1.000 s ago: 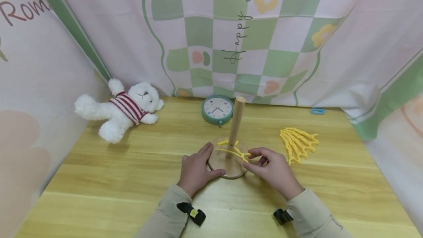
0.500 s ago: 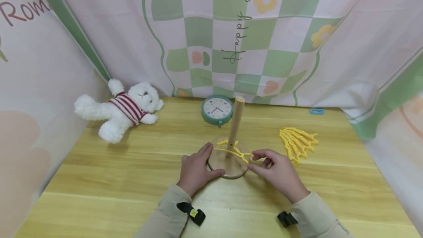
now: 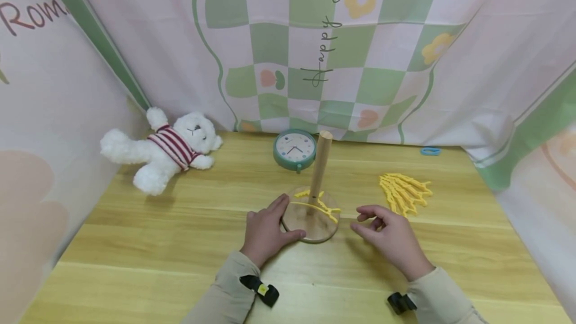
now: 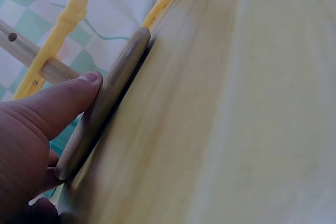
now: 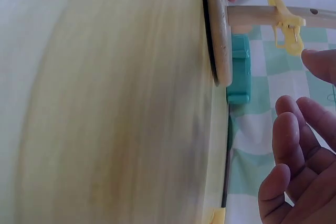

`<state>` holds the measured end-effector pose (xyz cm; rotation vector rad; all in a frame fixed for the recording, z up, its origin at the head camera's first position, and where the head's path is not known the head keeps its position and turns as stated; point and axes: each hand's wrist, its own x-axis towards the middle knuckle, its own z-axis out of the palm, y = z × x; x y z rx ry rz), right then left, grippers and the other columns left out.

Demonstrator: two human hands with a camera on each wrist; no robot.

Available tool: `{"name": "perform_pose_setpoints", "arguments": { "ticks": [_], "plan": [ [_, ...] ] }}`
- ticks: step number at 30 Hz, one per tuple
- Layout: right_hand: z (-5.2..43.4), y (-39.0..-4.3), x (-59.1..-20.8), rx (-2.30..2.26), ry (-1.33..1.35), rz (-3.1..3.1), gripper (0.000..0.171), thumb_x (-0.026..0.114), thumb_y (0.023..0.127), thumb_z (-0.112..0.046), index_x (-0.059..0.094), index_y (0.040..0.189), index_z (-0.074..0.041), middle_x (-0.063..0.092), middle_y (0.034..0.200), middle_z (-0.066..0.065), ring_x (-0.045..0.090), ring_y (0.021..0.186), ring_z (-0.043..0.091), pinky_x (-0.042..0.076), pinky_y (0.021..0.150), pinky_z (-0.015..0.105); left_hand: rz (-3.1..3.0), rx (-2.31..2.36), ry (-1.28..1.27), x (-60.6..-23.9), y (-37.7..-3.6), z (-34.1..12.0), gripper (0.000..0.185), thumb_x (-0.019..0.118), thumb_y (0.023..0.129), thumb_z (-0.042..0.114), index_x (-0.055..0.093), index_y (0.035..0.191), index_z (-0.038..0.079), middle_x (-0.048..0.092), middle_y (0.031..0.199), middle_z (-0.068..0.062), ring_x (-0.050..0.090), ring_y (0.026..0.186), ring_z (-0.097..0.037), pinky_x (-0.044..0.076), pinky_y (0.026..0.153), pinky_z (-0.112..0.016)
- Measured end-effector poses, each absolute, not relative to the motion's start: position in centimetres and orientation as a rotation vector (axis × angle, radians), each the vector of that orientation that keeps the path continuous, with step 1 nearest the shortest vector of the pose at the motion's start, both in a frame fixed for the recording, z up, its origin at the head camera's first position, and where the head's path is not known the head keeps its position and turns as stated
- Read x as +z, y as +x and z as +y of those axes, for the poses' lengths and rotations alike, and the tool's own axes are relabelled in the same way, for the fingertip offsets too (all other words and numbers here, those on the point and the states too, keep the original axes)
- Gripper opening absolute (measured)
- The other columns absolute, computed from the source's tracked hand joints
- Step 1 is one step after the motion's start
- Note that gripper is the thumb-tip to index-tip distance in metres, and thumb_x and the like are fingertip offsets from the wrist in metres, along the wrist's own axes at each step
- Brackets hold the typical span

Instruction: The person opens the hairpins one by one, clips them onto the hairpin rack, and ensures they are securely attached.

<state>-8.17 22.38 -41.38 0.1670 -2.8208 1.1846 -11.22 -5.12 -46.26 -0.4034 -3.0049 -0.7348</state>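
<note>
The left hand (image 3: 265, 229) gripped the wooden stand's round base (image 3: 310, 224), thumb and fingers curled round its rim, likely steadying it. A yellow peg (image 3: 315, 206) sat through the post (image 3: 320, 166) just beyond. The right hand (image 3: 391, 239) hovered beside the base, fingers loose, empty. Spare yellow pegs (image 3: 405, 191) lay farther right.
</note>
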Motion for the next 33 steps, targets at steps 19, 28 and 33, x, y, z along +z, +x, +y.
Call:
{"name": "perform_pose_setpoints", "arguments": {
  "ticks": [19,28,33],
  "plan": [
    [26.7,-7.5,-41.7,1.024,-0.029,-2.971,0.051,0.066,0.083,-0.043,0.059,0.119,-0.007,0.064,0.092,0.002,0.057,0.074,0.014,0.045,0.057,0.025,-2.928,-0.827,-0.413,-46.9,-11.3,-5.4,0.092,0.063,0.067,0.072,0.044,0.14,0.019,0.042,0.142,0.006,0.053,0.117,-0.022,0.03,0.082,-0.043],
    [28.4,-8.0,-42.0,0.916,0.001,-3.094,0.08,0.065,0.082,-0.051,0.04,0.134,0.005,0.063,0.091,0.0,0.059,0.08,0.016,0.045,0.066,0.033,-2.939,-0.841,-0.392,-46.6,-11.2,-5.4,0.09,0.066,0.067,0.068,0.045,0.139,0.02,0.042,0.142,0.007,0.052,0.118,-0.021,0.031,0.084,-0.043],
    [28.9,-8.2,-42.4,0.905,-0.003,-3.134,0.084,0.063,0.081,-0.053,0.04,0.134,0.008,0.061,0.091,-0.001,0.057,0.081,0.014,0.044,0.068,0.033,-2.935,-0.834,-0.398,-46.7,-11.3,-5.4,0.09,0.066,0.067,0.068,0.045,0.139,0.019,0.043,0.142,0.006,0.052,0.118,-0.021,0.031,0.084,-0.043]
  ]
}}
